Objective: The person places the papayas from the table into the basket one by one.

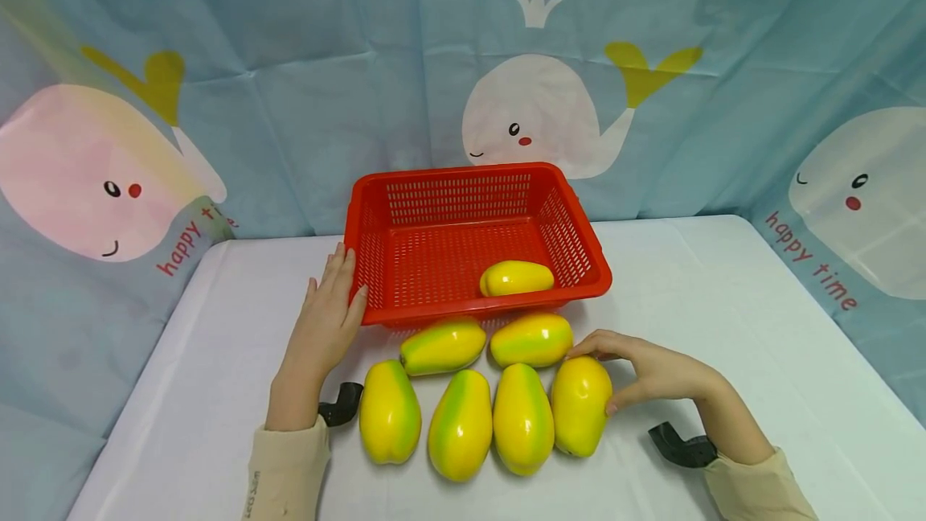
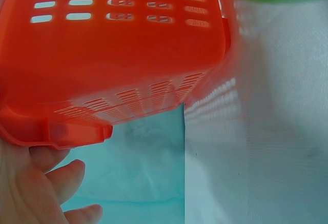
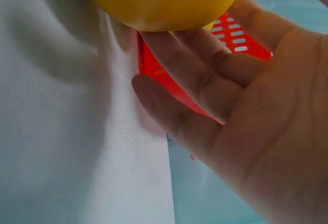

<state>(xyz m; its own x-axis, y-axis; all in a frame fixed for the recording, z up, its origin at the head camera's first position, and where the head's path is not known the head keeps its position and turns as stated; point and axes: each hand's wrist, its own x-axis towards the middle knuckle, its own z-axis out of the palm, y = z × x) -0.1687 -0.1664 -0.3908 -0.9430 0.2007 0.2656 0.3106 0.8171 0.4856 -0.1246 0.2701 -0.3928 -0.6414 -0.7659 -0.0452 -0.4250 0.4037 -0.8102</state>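
A red plastic basket stands at the back of the table, with one yellow papaya inside near its front right. My left hand rests against the basket's left front corner, its fingers fairly straight along the outside of the rim. Several yellow-green papayas lie in front of the basket. My right hand holds the rightmost papaya, thumb at its right side and fingers bent around its far end. In the right wrist view, fingers reach behind the papaya, partly hidden by it.
Two papayas lie crosswise by the basket's front wall, the left one and the right one. Nearer me are three more, at left, middle and right. A blue curtain hangs behind the white table.
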